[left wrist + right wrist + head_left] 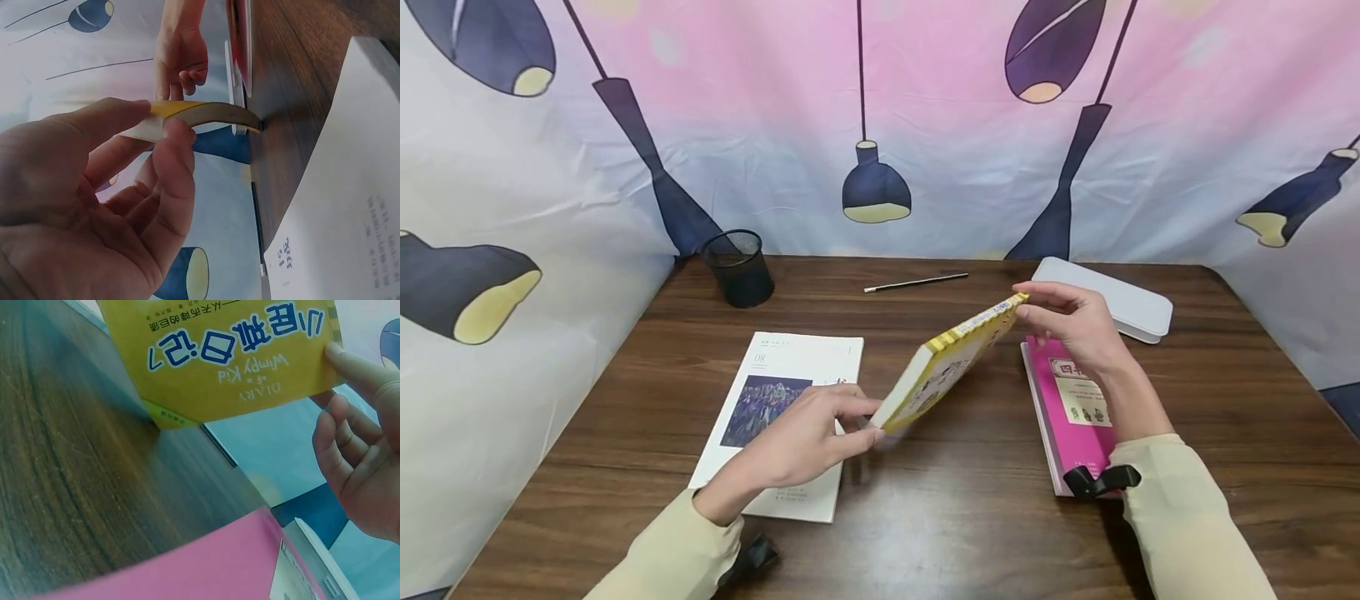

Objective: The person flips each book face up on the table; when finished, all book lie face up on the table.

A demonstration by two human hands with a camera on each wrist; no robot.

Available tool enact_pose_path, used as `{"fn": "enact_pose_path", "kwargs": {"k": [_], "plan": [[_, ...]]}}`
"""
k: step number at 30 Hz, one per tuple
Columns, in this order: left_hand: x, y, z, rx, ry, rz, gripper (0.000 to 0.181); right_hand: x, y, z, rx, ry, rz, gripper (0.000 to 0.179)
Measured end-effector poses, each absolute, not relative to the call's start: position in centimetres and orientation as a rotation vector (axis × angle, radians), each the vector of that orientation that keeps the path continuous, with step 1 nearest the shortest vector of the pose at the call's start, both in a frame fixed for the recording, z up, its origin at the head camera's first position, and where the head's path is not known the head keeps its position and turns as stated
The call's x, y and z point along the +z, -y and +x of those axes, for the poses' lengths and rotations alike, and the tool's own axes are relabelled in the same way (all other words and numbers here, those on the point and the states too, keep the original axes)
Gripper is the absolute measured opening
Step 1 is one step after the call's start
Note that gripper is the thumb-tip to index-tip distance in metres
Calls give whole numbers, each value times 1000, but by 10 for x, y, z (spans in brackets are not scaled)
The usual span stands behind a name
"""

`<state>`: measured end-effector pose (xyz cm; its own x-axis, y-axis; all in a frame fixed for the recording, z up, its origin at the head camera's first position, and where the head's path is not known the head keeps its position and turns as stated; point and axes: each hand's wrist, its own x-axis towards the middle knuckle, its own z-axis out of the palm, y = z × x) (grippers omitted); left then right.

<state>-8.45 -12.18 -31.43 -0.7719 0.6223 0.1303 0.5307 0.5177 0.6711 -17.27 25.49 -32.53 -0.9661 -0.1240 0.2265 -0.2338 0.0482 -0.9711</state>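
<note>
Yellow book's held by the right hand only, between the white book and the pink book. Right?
No, not only the right hand: the left wrist view shows the left hand pinching the yellow book too. The rest stands.

Your wooden table (940, 517) bears a white book (767, 408) left, pink book (1078, 442) right; far, a mesh cup (748, 283), pencil (916, 282), white case (1133, 304).
</note>
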Motion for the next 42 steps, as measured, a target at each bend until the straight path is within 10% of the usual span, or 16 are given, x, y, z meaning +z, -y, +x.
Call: {"fn": "enact_pose_path", "kwargs": {"k": [9,22,42], "plan": [[-311,116,-83,1268,-2557,825,30,-316,-252,-172,2022,2221,254,28],[-306,118,-82,1498,-2389,591,96,-306,-240,-175,2073,2174,2,13],[-311,119,-86,1636,-2175,539,104,-309,-249,-165,1946,2368,157,29]]}}
